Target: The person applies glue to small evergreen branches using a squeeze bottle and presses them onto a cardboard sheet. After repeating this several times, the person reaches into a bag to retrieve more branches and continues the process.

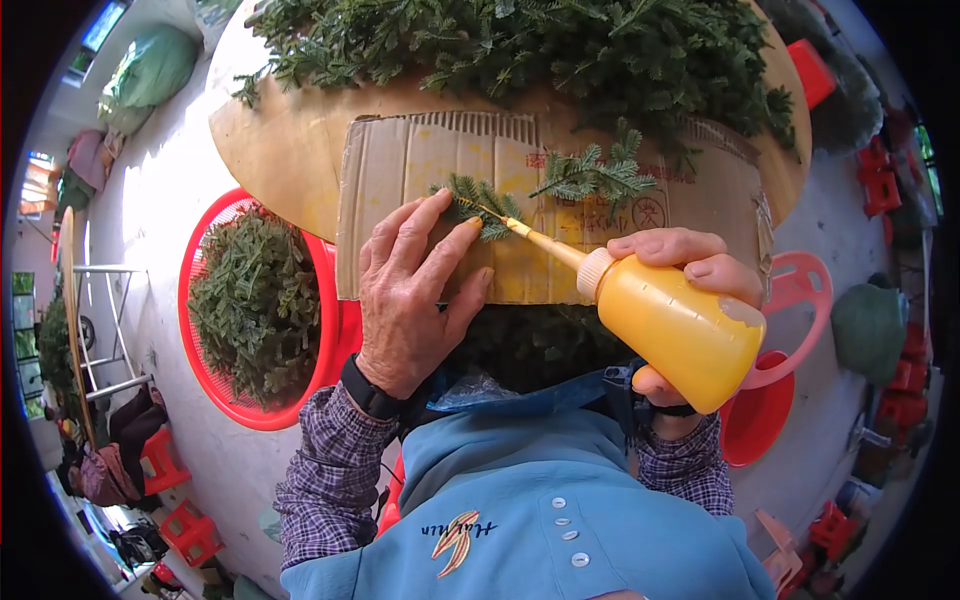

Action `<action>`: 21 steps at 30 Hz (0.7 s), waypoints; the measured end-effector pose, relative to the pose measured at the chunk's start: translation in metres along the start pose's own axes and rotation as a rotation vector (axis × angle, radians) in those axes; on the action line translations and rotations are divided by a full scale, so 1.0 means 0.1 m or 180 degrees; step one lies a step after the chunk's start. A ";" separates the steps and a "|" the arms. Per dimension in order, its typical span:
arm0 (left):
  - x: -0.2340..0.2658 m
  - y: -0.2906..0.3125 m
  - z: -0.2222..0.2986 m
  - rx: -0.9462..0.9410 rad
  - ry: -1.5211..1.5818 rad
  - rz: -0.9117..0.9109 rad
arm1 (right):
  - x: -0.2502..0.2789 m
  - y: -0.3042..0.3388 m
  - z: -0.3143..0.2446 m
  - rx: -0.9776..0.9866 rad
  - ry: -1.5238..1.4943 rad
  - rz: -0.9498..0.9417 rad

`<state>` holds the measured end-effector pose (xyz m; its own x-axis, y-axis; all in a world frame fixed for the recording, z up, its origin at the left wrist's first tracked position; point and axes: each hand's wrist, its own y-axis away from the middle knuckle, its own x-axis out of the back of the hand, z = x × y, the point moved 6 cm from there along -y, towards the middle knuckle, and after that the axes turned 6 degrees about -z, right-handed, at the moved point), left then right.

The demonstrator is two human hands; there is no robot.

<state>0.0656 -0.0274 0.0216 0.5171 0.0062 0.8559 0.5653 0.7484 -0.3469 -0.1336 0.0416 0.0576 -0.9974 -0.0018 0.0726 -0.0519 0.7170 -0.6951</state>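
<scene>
Left hand [415,285], palm down, fingers spread, two fingertips at small green sprig [478,192], seemingly to steady it; sprig flat on cardboard sheet [390,170], left of second sprig [600,178]; right hand [695,262], fingers wrapped round yellow squeeze bottle [680,325], tilted so narrow nozzle [550,247] reaches sprig; cardboard, yellow-stained, apparently shielding wooden table [245,140]; greenery heap [500,50] beyond, likely leaving work area free; red basket [190,300], greenery-filled, beside table.

Left hand [415,285]: palm down, fingers extended far and rightward, thumb spread apart. Right hand [700,262]: curled in a grip, fingers far, thumb near. Sleeved forearms [325,475] enter from near.
</scene>
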 end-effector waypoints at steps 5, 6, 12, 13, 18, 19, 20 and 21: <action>0.00 0.00 0.01 0.0018 -0.0006 -0.0034 | 0.07 0.06 -0.03 -0.0067 0.0077 -0.0027; 0.00 -0.01 0.01 0.0023 -0.0009 -0.0048 | 0.09 0.07 -0.04 -0.0071 0.0082 -0.0022; 0.00 0.00 0.01 0.0023 -0.0049 -0.0099 | 0.13 0.12 -0.10 -0.0041 0.0035 0.0022; 0.00 0.00 0.02 0.0017 -0.0045 -0.0106 | 0.14 0.14 -0.11 -0.0036 0.0036 0.0030; 0.00 -0.01 0.02 0.0016 -0.0032 -0.0123 | 0.19 0.19 -0.13 -0.0068 0.0076 0.0084; -0.01 0.00 0.01 0.0019 -0.0027 -0.0121 | 0.19 0.20 -0.13 -0.0077 0.0065 0.0086; -0.01 0.00 0.01 0.0021 -0.0021 -0.0120 | 0.20 0.21 -0.14 -0.0086 0.0054 0.0089; -0.01 -0.01 0.02 0.0012 -0.0022 -0.0124 | 0.20 0.22 -0.14 -0.0090 0.0044 0.0093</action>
<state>0.0638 -0.0266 0.0219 0.4902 -0.0186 0.8714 0.5826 0.7506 -0.3117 -0.1540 0.0672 0.0543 -0.9976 0.0291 0.0625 -0.0210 0.7360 -0.6766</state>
